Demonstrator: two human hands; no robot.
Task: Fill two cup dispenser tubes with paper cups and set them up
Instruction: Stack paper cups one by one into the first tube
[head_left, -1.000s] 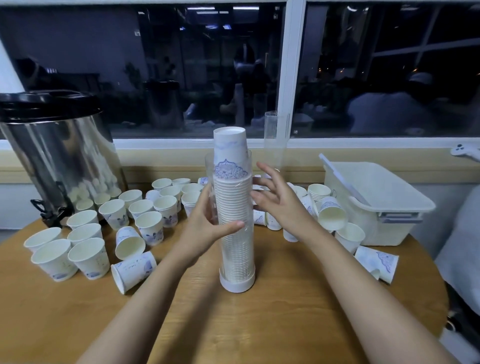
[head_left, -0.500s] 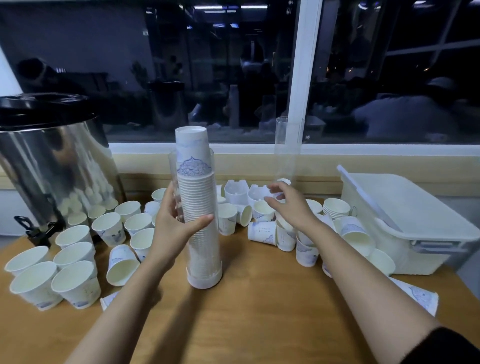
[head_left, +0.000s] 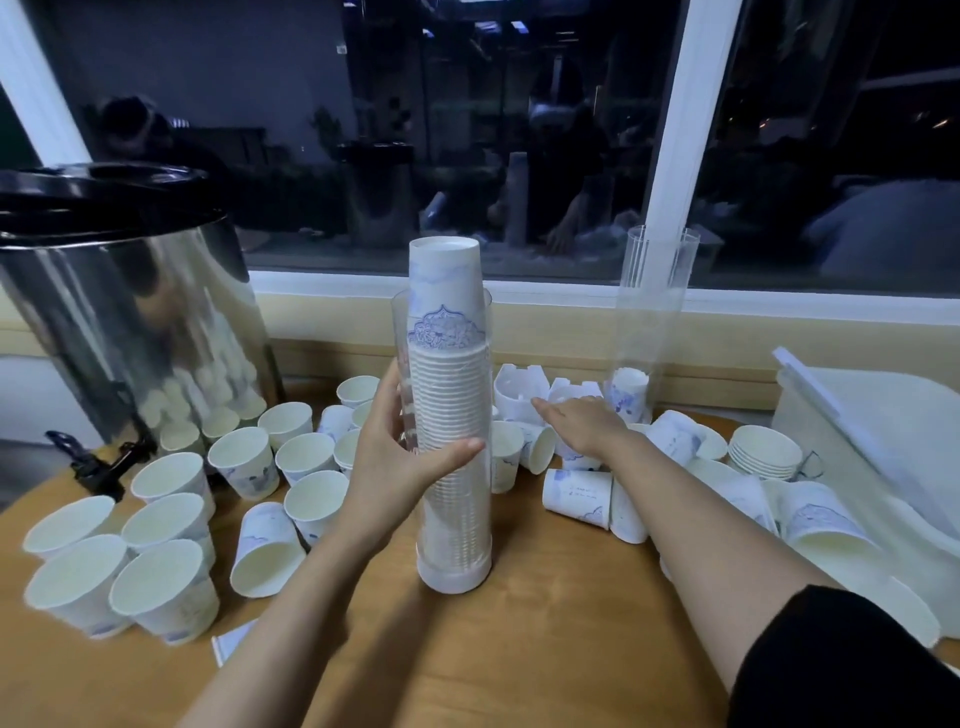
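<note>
The tall clear plastic dispenser tube (head_left: 451, 467) stands upright near the middle of the round wooden worktop (head_left: 519, 654), seated on a white base cap. It is packed from bottom to top with a stack of nested white paper cups (head_left: 448, 395). The topmost cup, printed with a blue ornament, pokes out above the tube's rim. The left hand (head_left: 392, 462) steadies this tube about halfway up, its grip wrapped round the wall with the thumb lying across the front. The right hand (head_left: 584, 423) stretches out behind the tube with its grip flat, fingers straight and holding nothing. Its fingertips are just beside a white slotted plastic fitting (head_left: 519, 392), though whether they touch it cannot be told. The second clear plastic tube (head_left: 657, 312) stands by the window ledge, well apart from the first, with only something white and blue-patterned low inside. Loose white paper cups (head_left: 171, 483) crowd both sides of the worktop, beside a polished steel urn (head_left: 130, 322) and a white lidded plastic bin (head_left: 878, 415). Tube 1 looks finished, so the step in hand seems to be fetching either its fitting or tube 2. Next, the right hand must close on that piece without toppling the cups around it, while the left holds tube 1 plumb.
</note>
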